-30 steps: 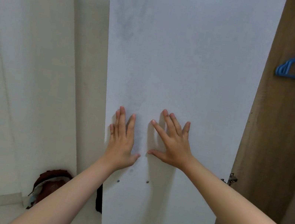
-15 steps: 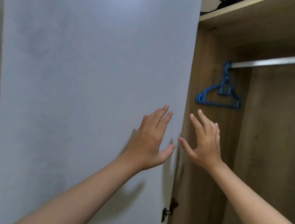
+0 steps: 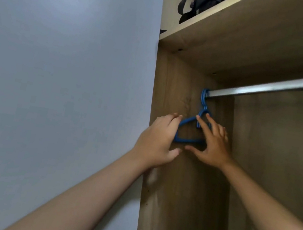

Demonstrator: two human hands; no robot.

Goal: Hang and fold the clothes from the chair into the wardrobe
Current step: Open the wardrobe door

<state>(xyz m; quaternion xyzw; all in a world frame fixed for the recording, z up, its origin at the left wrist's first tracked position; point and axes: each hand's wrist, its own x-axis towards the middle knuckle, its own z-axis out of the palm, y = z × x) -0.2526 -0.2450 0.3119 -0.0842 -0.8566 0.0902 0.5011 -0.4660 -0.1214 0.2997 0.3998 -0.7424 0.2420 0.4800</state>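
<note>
Nearest to the camera, two bare forearms rise from the lower edge toward the open wardrobe [image 3: 176, 199]. The left hand [image 3: 159, 140] is at the left corner of the blue hanger [image 3: 186, 129], its fingers bent around that corner from the front. It seems to touch the plastic, but from this angle I cannot tell if it really grasps it. The right hand [image 3: 212, 143] is spread, fingers straight and relaxed, thumb low under the bottom bar; it covers the right part of the hanger and holds nothing that I can see.

The hanger hangs by its hook on the metal rail [image 3: 283, 88], at the left end, close to the side wall of the wardrobe. There may be more than one hanger together there. I judge it to be thin plastic: very light, stiff but a little springy, smooth and somewhat slippery. A good place to hold it is the neck just below the hook, or the bottom bar; then lift it up and off the rail.

Farther up, a dark bag [image 3: 197, 4] lies on the top shelf [image 3: 241, 25]. The white door [image 3: 62, 79] stands open at the left.
</note>
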